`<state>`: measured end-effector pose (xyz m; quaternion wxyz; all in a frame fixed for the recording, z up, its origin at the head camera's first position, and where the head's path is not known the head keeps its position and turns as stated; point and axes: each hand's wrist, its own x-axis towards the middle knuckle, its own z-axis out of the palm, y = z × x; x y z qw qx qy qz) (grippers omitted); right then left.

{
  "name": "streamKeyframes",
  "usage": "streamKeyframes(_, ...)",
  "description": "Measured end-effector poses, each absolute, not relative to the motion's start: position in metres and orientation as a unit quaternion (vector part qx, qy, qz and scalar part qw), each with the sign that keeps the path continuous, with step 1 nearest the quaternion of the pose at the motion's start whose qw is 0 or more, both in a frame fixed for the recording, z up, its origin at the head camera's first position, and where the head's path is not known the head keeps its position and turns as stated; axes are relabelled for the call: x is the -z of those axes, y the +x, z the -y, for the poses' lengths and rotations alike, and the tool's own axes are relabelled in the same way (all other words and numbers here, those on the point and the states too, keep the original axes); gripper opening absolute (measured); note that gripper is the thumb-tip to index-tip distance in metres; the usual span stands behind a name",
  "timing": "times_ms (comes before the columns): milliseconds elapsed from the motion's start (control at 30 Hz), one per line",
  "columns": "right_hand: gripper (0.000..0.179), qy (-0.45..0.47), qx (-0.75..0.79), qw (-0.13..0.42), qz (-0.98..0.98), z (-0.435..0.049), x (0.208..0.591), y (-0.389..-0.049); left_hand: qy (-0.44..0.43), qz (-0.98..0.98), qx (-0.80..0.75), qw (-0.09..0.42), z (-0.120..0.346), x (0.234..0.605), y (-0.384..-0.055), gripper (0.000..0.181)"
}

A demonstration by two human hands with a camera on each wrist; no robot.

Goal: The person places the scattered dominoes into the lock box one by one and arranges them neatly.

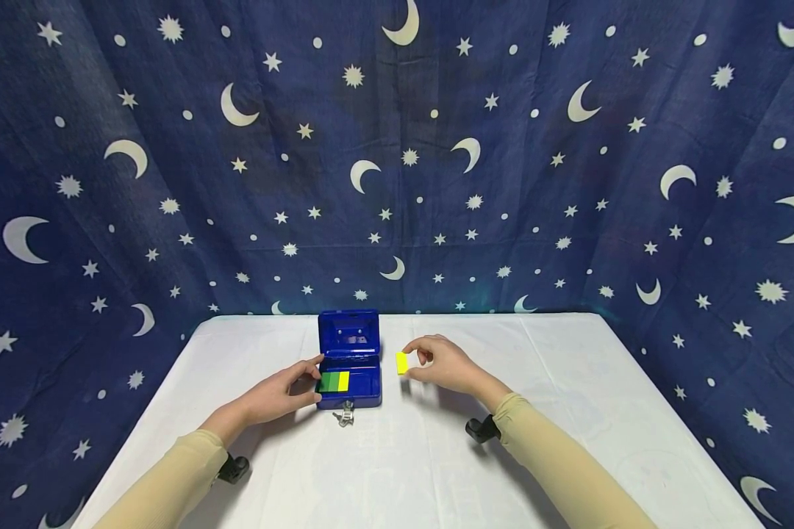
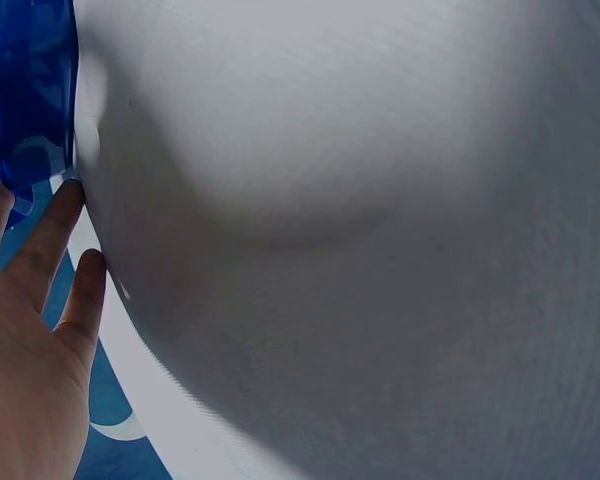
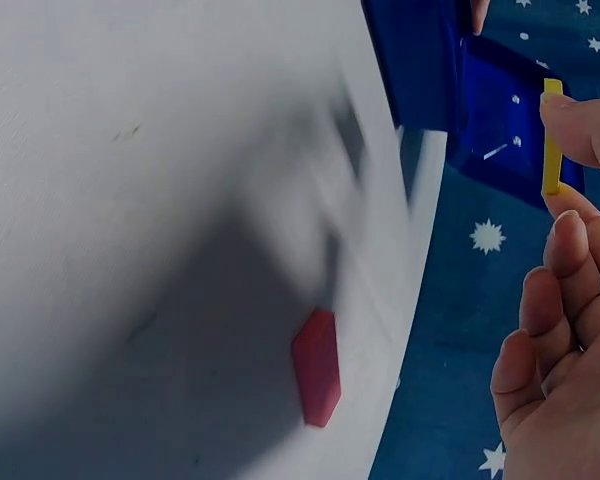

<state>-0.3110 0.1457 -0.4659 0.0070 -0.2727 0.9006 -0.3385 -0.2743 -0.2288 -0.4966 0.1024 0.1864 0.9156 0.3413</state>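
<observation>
A blue metal cash box [image 1: 365, 401] lies on the table with its lid [image 1: 349, 323] raised at the back. Green tiles [image 1: 329, 381] and a yellow tile [image 1: 344, 380] lie side by side in its left part. My left hand [image 1: 274, 394] touches the box's left side, thumb near the front corner and a finger near the hinge, fingers spread fairly straight. To the right of the box, my right hand [image 1: 442, 364] pinches another thin yellow tile [image 1: 401, 364] between thumb and index finger above the table; in the right wrist view its narrow edge shows.
A lock with keys [image 1: 346, 416] hangs at the box's front. In the right wrist view a red elongated piece [image 3: 318, 368] appears over the white table [image 1: 410, 470]. A dark blue star-and-moon cloth [image 1: 397, 184] rises behind the table and along both sides.
</observation>
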Motion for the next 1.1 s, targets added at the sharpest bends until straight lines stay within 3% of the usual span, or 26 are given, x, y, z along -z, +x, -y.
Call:
streamKeyframes(467, 0.037, -0.295, 0.291, -0.015, -0.910, -0.115, 0.464, -0.311, 0.187, -0.915, -0.343, 0.101, 0.228, 0.496, -0.273, 0.037)
streamKeyframes(1100, 0.042, -0.257, 0.240, -0.024, -0.936, -0.080, 0.464, -0.309, 0.185, -0.910, -0.354, 0.107, 0.227, 0.493, -0.271, 0.037)
